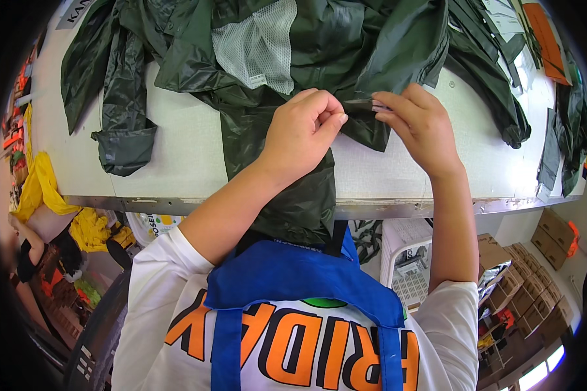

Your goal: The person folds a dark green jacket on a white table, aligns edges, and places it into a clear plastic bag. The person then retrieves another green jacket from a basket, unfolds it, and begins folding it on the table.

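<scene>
The dark green garment [332,49] lies spread on the desk [182,150], before both hands. The left hand [303,130] is pinched beside it, gripping what I cannot tell; the right hand [424,127] grasps a small, thin tool [362,101]. The work seems started, unfinished.

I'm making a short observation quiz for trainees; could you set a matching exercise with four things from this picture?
Things:
1. right hand
2. mesh patch
3. apron
4. cardboard boxes

Places, colours or states:
A. blue, worn over a white shirt
B. brown, stacked toward the lower right of the picture
C. pinching a small, thin object
D. pale, on the dark green garment

Right pairs: 1-C; 2-D; 3-A; 4-B
</scene>
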Motion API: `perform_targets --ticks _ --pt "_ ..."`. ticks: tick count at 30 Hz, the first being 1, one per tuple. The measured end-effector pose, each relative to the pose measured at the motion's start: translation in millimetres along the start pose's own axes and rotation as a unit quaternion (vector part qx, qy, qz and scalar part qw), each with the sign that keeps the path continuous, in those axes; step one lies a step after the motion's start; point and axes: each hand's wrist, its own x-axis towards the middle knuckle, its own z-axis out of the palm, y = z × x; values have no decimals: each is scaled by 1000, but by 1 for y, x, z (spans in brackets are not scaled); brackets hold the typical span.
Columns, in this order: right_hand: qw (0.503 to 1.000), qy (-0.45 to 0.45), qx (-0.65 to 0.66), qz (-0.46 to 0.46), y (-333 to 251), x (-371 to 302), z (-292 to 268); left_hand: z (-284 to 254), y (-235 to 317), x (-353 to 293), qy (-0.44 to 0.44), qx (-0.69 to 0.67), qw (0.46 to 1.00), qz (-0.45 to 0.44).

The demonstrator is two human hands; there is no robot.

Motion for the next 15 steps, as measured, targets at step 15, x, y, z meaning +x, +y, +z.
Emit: perform_targets --ticks 15 --pt "992 -72 -98 -26 20 9 -11 14 7 -35 -368 10 923 113"
